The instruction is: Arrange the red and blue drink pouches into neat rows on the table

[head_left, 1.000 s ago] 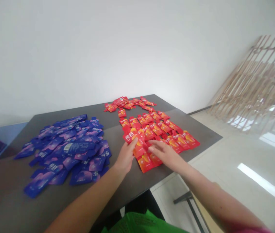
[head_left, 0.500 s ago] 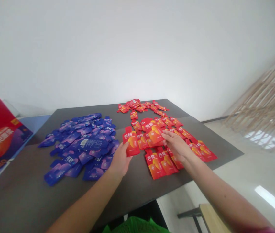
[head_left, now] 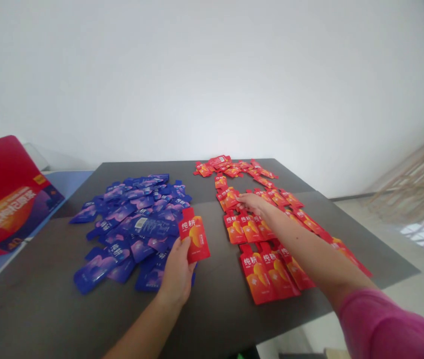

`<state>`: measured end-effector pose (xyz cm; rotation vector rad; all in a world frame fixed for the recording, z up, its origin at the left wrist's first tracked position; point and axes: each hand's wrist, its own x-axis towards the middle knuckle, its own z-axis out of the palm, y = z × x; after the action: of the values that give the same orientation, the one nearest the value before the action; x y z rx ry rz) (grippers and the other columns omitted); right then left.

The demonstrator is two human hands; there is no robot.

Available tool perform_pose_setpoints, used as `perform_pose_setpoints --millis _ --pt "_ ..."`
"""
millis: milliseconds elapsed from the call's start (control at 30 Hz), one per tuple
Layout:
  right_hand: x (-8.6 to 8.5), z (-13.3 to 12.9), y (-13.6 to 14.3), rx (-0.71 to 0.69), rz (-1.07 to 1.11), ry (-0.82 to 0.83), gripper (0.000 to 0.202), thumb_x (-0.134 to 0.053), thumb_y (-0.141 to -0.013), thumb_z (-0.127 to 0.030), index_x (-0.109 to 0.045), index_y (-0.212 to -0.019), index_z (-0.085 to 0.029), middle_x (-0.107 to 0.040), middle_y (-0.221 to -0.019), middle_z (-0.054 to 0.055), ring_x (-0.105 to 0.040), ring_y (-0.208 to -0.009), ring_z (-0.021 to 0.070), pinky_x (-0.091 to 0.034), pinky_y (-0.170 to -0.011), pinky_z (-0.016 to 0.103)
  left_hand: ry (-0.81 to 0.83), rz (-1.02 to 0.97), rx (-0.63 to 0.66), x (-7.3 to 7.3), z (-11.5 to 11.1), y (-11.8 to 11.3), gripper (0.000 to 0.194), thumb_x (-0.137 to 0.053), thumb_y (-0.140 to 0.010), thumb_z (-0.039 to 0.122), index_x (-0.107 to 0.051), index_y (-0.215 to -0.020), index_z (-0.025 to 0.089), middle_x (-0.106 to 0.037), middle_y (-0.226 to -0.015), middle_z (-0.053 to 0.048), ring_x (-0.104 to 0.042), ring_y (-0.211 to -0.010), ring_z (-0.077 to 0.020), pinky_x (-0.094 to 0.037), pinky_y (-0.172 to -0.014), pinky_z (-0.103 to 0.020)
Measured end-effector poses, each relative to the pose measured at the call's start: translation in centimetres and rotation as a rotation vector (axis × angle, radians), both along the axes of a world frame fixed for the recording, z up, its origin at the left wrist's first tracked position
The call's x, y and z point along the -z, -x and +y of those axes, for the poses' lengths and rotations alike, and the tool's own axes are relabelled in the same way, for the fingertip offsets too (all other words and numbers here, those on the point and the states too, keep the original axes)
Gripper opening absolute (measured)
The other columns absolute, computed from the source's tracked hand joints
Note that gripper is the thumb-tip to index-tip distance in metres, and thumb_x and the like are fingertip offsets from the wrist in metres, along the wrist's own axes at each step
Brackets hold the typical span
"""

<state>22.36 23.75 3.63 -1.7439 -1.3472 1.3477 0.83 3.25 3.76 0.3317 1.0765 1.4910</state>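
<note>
My left hand point(head_left: 177, 271) pinches a red sachet point(head_left: 195, 237) with an orange fruit picture, above the table between the blue heap and the red rows. Farther off, my right hand point(head_left: 255, 203) has its fingers closed at the right edge of another red sachet point(head_left: 228, 198), at the left end of a back row. Closer to me lie rows of red sachets, among them a front one point(head_left: 256, 279) and one in the middle row point(head_left: 250, 227). My right forearm covers part of these rows.
A heap of blue sachets point(head_left: 140, 202) covers the left of the dark table point(head_left: 219, 309). Loose red sachets point(head_left: 219, 162) lie at the back edge. A red printed box point(head_left: 6, 199) stands at far left on a blue surface. A white wall rises behind.
My right hand has moved forward with its sachet, down to the back row. My left hand, still holding its sachet, has come slightly nearer to me. The view has shifted a little.
</note>
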Motion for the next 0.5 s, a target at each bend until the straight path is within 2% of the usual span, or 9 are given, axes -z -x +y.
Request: perform_pose_setpoints --millis 100,200,367,500 --pt "0.8 0.5 0.7 -0.068 -0.16 -0.011 0.016 -0.059 -0.087 -0.021 -0.058 -0.071 -0.018 -0.067 -0.064 0.003 -0.057 -0.054 0.0106 -0.04 -0.051 0.019 -0.006 -0.014 0.013 0.1 -0.2 -0.2 0.031 -0.065 -0.08 0.026 -0.062 -0.11 0.019 -0.07 -0.1 -0.004 -0.065 -0.079 -0.0127 -0.051 -0.069 -0.023" --pt "0.7 0.6 1.0 -0.124 -0.344 -0.039 0.02 -0.061 -0.085 -0.025 -0.06 -0.067 -0.017 -0.07 -0.069 0.006 -0.061 -0.058 0.0134 -0.041 -0.055 0.021 0.004 -0.014 0.03 0.4 -0.3 -0.2 0.033 -0.067 -0.079 0.028 -0.063 -0.111 0.02 -0.069 -0.101 -0.004 -0.066 -0.084 -0.0141 -0.051 -0.072 -0.024" --pt "-1.0 -0.2 0.4 -0.103 -0.624 -0.156 0.022 -0.066 -0.081 -0.035 -0.065 -0.072 -0.015 -0.071 -0.081 0.015 -0.066 -0.082 0.024 -0.041 -0.065 0.027 0.001 0.003 0.048 1.1 -0.2 -0.2 0.032 -0.065 -0.081 0.029 -0.062 -0.112 0.021 -0.068 -0.104 -0.003 -0.065 -0.086 -0.0134 -0.052 -0.075 -0.024" --pt "-2.3 -2.8 0.2 -0.113 -0.671 -0.272 0.024 -0.068 -0.078 -0.042 -0.065 -0.074 -0.019 -0.071 -0.085 0.011 -0.064 -0.083 0.0216 -0.038 -0.065 0.026 -0.019 0.02 0.08 1.2 -0.3 -0.3 0.029 -0.061 -0.085 0.028 -0.06 -0.113 0.022 -0.067 -0.108 -0.004 -0.065 -0.09 -0.0138 -0.052 -0.079 -0.026"
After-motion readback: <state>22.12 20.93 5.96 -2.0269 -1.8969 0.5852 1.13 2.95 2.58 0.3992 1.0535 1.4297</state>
